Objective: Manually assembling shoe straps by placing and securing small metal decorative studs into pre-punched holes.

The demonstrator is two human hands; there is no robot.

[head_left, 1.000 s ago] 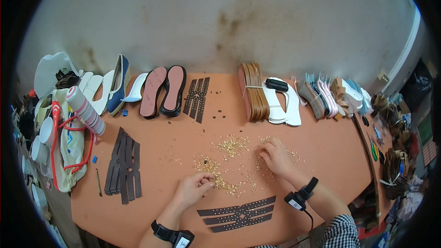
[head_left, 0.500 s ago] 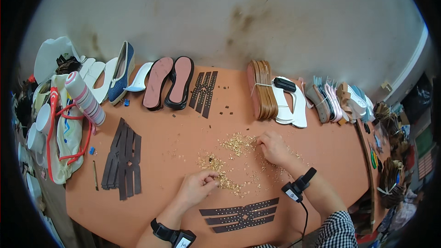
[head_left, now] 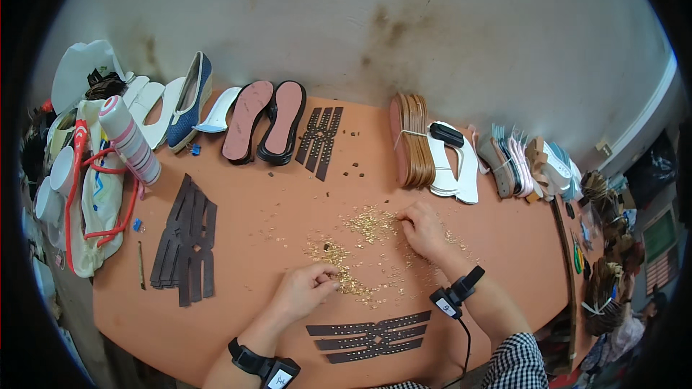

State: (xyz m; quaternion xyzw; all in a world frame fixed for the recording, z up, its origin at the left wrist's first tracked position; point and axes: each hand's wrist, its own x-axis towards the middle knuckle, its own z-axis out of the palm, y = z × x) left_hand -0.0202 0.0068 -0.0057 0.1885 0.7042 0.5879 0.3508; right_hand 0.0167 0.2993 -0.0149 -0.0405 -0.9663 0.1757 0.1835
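Note:
Two loose heaps of tiny gold metal pieces lie mid-table: a far heap (head_left: 371,225) and a near heap (head_left: 351,282). At the left edge of the near heap is my left hand (head_left: 306,292), thumb and fingers pinched together; anything between them is too small to make out. My right hand (head_left: 424,230) rests beside the far heap with its fingers curled into a pinch, their contents hidden. Closest to me lies a dark brown strap piece (head_left: 371,341) with slits, dotted with rows of studs. A similar studded strap piece (head_left: 319,140) lies farther back.
Plain dark strap pieces (head_left: 184,245) are stacked at left beside a thin stick (head_left: 141,265). Along the back stand black soles with pink insoles (head_left: 246,122), a blue wedge shoe (head_left: 189,104), tied brown soles (head_left: 412,140) and white shoe parts (head_left: 467,173). A striped spray can (head_left: 131,140) leans at left.
The whole view has shifted slightly. Both hands stay pinched beside the same gold heaps, with only small finger movement.

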